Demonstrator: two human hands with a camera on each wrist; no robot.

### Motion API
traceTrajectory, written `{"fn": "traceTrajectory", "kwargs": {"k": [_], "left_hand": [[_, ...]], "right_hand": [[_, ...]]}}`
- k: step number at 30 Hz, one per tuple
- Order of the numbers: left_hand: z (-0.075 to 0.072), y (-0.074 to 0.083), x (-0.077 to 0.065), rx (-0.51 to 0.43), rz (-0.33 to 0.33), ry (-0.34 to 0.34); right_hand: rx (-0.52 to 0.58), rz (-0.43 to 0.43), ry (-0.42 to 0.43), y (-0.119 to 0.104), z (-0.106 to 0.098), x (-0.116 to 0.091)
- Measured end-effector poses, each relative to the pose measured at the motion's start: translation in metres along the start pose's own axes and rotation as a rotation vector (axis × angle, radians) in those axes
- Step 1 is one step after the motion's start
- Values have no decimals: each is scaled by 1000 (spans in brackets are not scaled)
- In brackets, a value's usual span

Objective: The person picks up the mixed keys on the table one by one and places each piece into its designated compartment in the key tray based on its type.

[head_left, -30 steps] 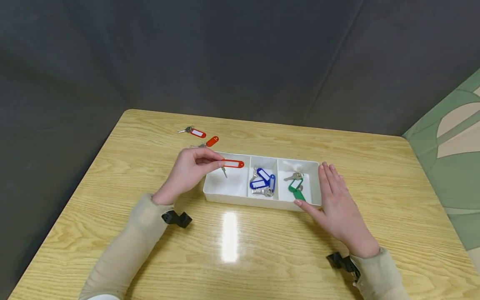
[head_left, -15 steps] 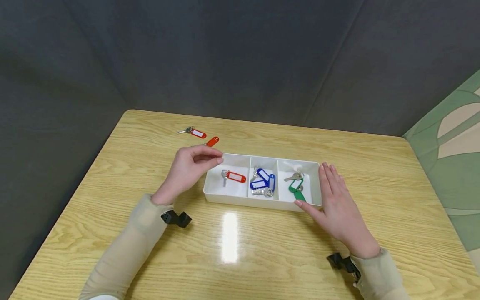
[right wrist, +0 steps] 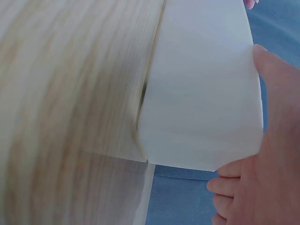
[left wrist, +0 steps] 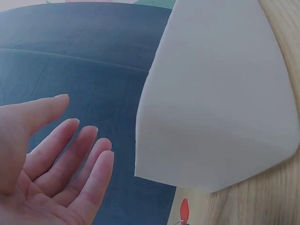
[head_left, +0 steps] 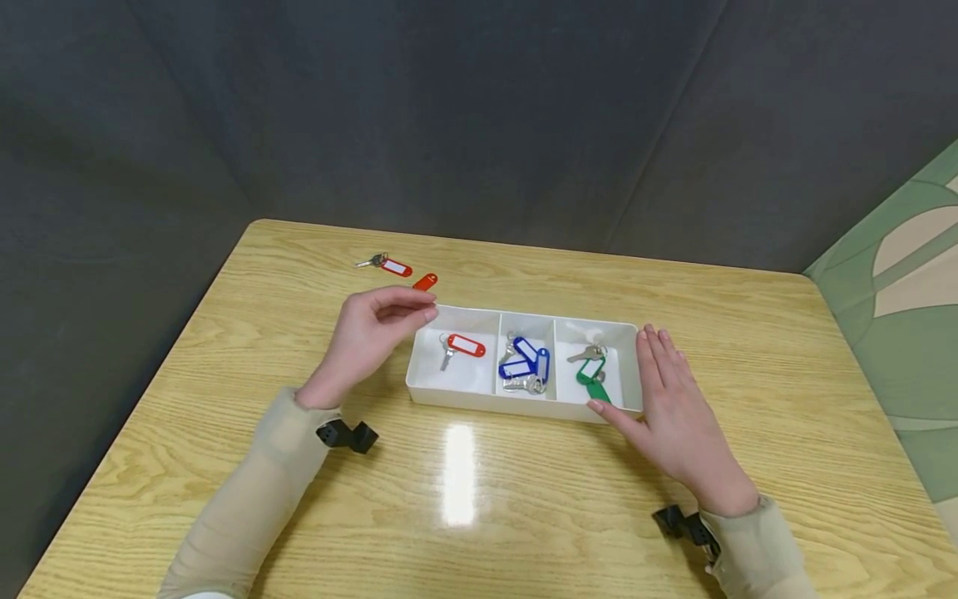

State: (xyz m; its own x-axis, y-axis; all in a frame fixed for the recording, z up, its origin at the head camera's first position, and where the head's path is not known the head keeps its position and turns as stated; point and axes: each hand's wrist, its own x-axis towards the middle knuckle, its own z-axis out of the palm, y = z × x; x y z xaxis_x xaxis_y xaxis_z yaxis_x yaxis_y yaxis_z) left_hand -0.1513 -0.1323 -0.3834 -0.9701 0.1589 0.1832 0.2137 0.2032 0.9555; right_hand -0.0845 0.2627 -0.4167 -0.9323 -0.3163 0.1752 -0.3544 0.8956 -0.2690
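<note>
A white three-compartment tray [head_left: 449, 396] lies on the table. In its left compartment is a key with a red key tag [head_left: 466, 345]. Above the left end of the tray is my left hand [head_left: 377, 337], its fingers loosely bent and nothing between them; the left wrist view shows the thumb and fingertips apart. My right hand [head_left: 677, 416] rests against the tray's right end, fingers straight, thumb on the front rim. Blue key tags [head_left: 526, 358] with keys fill the middle compartment, green key tags [head_left: 591, 370] with keys the right one.
Behind the tray, at the left, another red-tagged key [head_left: 392, 265] lies on the wooden table [head_left: 569, 507]. Nearer the tray is a second red tag [head_left: 425, 282], partly hidden by my left hand. A dark curtain [head_left: 479, 125] hangs behind the table.
My left hand has let go of the red-tagged key, which dropped into the left compartment. The hand has then shifted slightly left and back. My right hand has stayed put.
</note>
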Motion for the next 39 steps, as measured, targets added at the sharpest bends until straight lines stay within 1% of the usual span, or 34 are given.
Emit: {"fn": "traceTrajectory", "kwargs": {"k": [7, 13, 20, 27, 32, 39], "left_hand": [[-5, -2, 1, 5, 16, 32], [-7, 0, 0, -9, 8, 41], [-12, 1, 0, -5, 0, 53], [-16, 2, 1, 3, 20, 69], [-19, 3, 2, 12, 4, 76], [-21, 5, 4, -17, -8, 67]], "right_hand": [[0, -5, 5, 1, 1, 0], [-2, -5, 7, 1, 2, 1], [0, -2, 0, 1, 1, 0], [0, -2, -2, 0, -1, -1], [-1, 1, -3, -1, -1, 0], [1, -2, -3, -1, -1, 0]]}}
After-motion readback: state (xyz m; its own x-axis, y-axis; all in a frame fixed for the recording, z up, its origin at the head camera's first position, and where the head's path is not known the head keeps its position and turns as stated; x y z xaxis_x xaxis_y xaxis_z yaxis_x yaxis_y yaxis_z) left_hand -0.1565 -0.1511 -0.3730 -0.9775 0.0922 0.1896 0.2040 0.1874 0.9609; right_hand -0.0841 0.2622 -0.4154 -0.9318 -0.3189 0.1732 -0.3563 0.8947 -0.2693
